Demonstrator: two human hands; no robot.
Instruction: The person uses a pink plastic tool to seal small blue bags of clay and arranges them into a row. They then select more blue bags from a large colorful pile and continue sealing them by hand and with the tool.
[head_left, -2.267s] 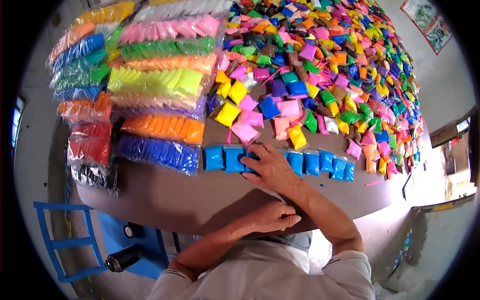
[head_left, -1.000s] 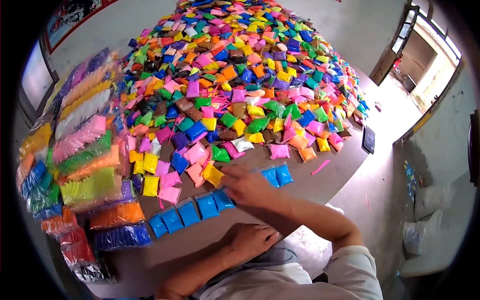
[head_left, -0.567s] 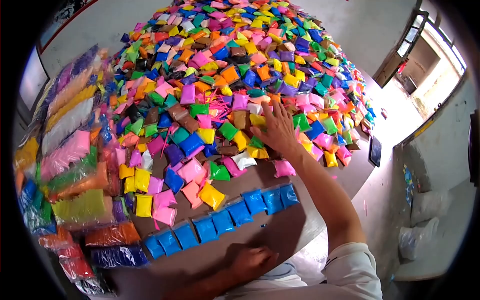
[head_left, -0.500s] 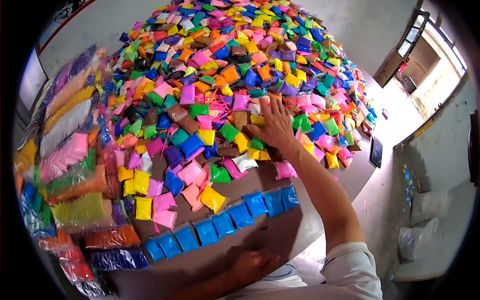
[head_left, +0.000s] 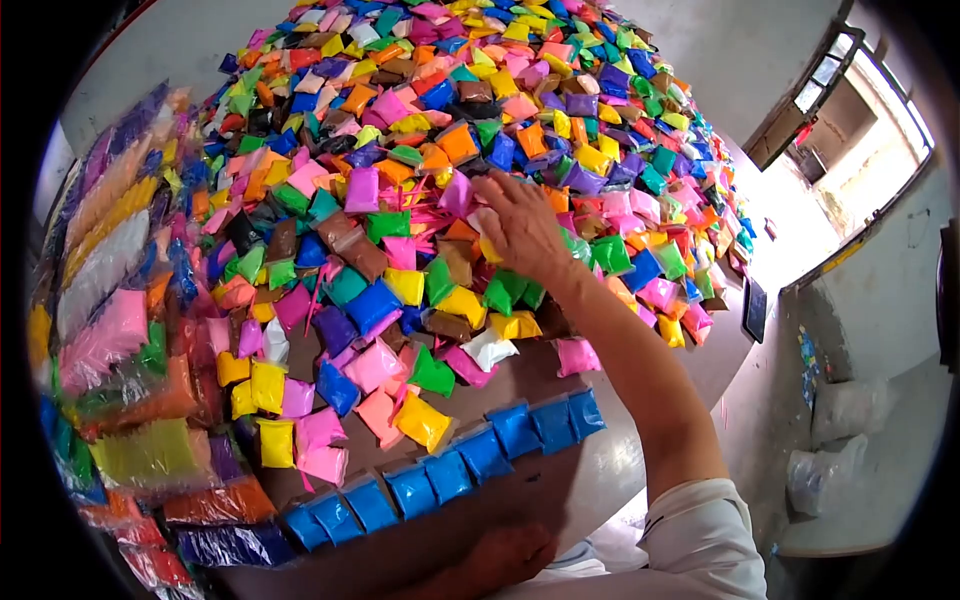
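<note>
A large heap of small sealed plastic packets (head_left: 372, 302) with brightly coloured filling covers the table. My right hand (head_left: 525, 228) reaches into the heap's near middle, palm down, its fingers bent but apart over the packets. Just left of the fingertips lies a magenta packet (head_left: 456, 194), and thin pink strips (head_left: 420, 217) show beside it. Whatever is under the palm is hidden. My left hand (head_left: 512, 552) rests in shadow at the table's near edge, fingers curled in, nothing visible in it. In front of it a slanting row of blue packets (head_left: 411, 489) lies side by side.
Bundles of packets grouped by colour, such as a pink bundle (head_left: 108, 330), are stacked on the left. A dark phone (head_left: 755, 309) lies at the table's right edge. Clear plastic bags (head_left: 826, 475) sit farther right, below an open doorway (head_left: 850, 130).
My right hand has moved left across the heap, and its fingers are more bent. The view has shifted slightly. The blue row stays in place, and my left hand remains near the table edge.
</note>
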